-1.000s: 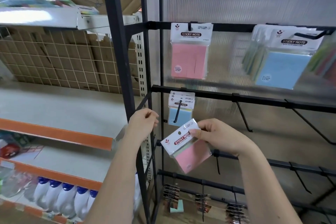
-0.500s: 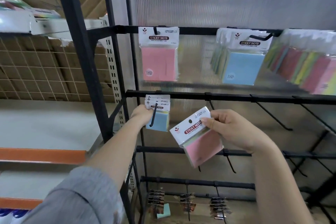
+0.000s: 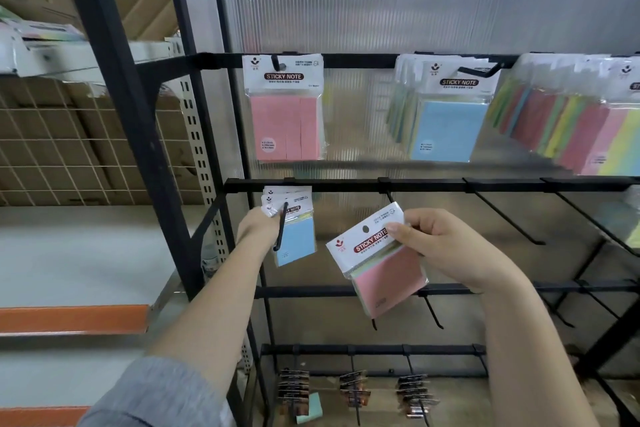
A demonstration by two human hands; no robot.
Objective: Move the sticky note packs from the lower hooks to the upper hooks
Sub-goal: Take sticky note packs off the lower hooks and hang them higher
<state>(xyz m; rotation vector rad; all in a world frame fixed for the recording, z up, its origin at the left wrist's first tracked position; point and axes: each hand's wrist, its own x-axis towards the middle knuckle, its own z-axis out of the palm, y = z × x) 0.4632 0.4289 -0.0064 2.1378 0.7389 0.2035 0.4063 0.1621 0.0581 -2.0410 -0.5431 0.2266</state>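
Since a second ago the left hand [image 3: 258, 224] has gone from hovering short of the rack to the small bundle of blue packs [image 3: 292, 227] on the lower hook [image 3: 281, 226]; the right hand has lifted slightly.

Head view: the left grip touches the bundle's left edge at 9 o'clock, fingers hidden behind the cards, so how far it is closed cannot be told. At least three card headers fan out there. The right hand [image 3: 446, 250] pinches one pink pack [image 3: 379, 258] by its header's upper right corner, thumb on the front; the pack tilts, clear of every hook, at 4 o'clock from the bundle. Both forearms reach up and forward. On the upper rail one pink pack [image 3: 285, 107] hangs at 12 o'clock above the bundle; a blue-fronted stack [image 3: 446, 114] hangs beside it.
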